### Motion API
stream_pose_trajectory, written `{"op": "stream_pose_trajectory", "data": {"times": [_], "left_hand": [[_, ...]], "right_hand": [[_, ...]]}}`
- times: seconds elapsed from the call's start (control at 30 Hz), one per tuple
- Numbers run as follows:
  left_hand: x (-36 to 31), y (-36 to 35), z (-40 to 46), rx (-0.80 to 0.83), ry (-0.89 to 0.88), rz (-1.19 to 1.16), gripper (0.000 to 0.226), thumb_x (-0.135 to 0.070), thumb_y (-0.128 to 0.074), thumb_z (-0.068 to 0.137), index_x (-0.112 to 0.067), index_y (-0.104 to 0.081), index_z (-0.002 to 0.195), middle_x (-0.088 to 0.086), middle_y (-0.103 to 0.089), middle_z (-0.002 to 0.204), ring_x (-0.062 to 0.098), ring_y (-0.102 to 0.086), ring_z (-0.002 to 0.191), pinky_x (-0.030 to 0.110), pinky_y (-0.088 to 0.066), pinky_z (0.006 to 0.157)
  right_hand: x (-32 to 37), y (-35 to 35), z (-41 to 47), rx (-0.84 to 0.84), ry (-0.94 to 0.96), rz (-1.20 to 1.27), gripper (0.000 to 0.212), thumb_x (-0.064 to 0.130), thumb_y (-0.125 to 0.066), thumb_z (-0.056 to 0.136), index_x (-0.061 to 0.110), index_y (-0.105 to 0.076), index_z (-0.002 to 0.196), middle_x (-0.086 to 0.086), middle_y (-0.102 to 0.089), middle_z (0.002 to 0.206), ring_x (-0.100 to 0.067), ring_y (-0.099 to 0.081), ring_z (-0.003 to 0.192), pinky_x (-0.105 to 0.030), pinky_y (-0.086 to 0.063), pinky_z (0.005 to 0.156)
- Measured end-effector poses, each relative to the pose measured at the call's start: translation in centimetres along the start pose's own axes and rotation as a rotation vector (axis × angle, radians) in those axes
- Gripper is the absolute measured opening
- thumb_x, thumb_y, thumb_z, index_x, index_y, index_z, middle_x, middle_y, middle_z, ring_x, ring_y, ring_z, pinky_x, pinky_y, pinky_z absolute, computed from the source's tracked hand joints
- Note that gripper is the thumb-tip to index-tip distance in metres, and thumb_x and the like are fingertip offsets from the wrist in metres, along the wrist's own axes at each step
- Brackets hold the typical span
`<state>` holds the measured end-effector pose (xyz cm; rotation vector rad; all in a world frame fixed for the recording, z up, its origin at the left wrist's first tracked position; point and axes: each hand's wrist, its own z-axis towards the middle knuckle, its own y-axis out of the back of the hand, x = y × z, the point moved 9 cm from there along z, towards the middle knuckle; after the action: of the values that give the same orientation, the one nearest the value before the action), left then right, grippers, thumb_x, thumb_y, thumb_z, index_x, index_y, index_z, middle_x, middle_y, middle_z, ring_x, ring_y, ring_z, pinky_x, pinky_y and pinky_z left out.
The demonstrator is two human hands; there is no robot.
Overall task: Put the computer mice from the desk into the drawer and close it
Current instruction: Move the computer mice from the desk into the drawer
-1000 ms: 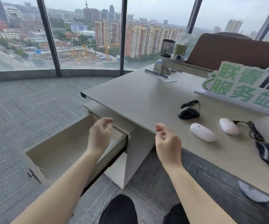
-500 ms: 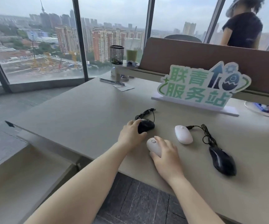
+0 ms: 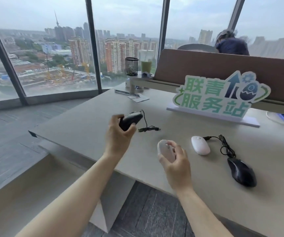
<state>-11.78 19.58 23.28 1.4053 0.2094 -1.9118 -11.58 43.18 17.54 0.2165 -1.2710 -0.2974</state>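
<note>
**Mice in hand, drawer at lower left**

Black wired mouse (image 3: 130, 120) sits clasped in the left hand (image 3: 119, 134), cable trailing right; white mouse (image 3: 165, 151) is held by the right hand (image 3: 176, 164). The open drawer (image 3: 18, 194) lies lower left, nearer the left hand.

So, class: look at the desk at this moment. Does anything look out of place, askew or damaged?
Nothing looks damaged or spilled. The only loose end is the cable of the black mouse in the left hand, trailing onto the desk. The right hand holds a white mouse.
</note>
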Motion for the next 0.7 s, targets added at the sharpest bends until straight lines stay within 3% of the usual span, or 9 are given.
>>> {"op": "stream_pose_trajectory", "data": {"times": [0.07,0.2,0.3,0.47,0.6,0.7], "left_hand": [[-2.0,6.4,-0.3,-0.120,-0.052,-0.008,0.040,-0.026,-0.067,0.078,-0.020,-0.053,0.114,-0.004,-0.059,0.099,0.007,-0.056,0.081,0.004,-0.037,0.062],[-4.1,14.1,-0.9,-0.215,-0.094,0.029,0.040,-0.031,-0.067,0.076,-0.026,-0.052,0.113,-0.006,-0.062,0.098,0.008,-0.059,0.080,0.015,-0.043,0.060],[-2.4,20.8,-2.7,-0.279,-0.058,0.059,0.038,-0.026,-0.068,0.078,-0.023,-0.053,0.113,-0.006,-0.060,0.096,-0.002,-0.059,0.075,0.008,-0.042,0.052],[6.9,28.2,-5.5,-0.360,0.081,0.245,0.039,-0.029,-0.069,0.077,-0.020,-0.053,0.111,-0.002,-0.058,0.104,0.014,-0.055,0.091,0.012,-0.035,0.066],[17.0,30.1,-8.3,-0.346,0.303,0.302,0.042,-0.033,-0.067,0.079,-0.018,-0.049,0.114,0.003,-0.055,0.109,0.019,-0.054,0.096,0.027,-0.037,0.075],[24.1,30.1,-9.9,-0.276,0.502,0.365,0.047,-0.032,-0.065,0.081,-0.015,-0.046,0.121,0.008,-0.050,0.117,0.024,-0.053,0.097,0.029,-0.037,0.079]], "right_hand": [[3.6,-3.1,-1.7,0.059,0.068,0.041,0.037,0.028,-0.072,0.083,0.041,-0.055,0.113,0.005,-0.057,0.116,0.002,-0.058,0.099,-0.012,-0.047,0.075],[8.7,-7.5,-3.6,0.123,0.157,0.134,0.038,0.036,-0.071,0.084,0.043,-0.053,0.117,0.007,-0.059,0.115,-0.010,-0.063,0.096,-0.029,-0.057,0.074],[11.7,-13.0,-6.1,0.283,0.152,0.188,0.038,0.043,-0.067,0.084,0.043,-0.051,0.119,0.008,-0.059,0.115,-0.010,-0.060,0.101,-0.033,-0.056,0.080],[11.0,-24.8,-10.5,0.608,0.020,0.049,0.047,0.037,-0.064,0.082,0.034,-0.046,0.126,-0.001,-0.054,0.124,-0.016,-0.055,0.106,-0.040,-0.049,0.092],[7.8,-32.3,-12.9,0.753,-0.093,-0.146,0.052,0.029,-0.058,0.082,0.028,-0.040,0.131,-0.010,-0.048,0.126,-0.023,-0.051,0.098,-0.038,-0.045,0.085],[5.5,-37.0,-13.5,0.823,-0.100,-0.298,0.061,0.031,-0.058,0.082,0.025,-0.034,0.138,-0.013,-0.047,0.130,-0.027,-0.053,0.102,-0.037,-0.045,0.084]]}}
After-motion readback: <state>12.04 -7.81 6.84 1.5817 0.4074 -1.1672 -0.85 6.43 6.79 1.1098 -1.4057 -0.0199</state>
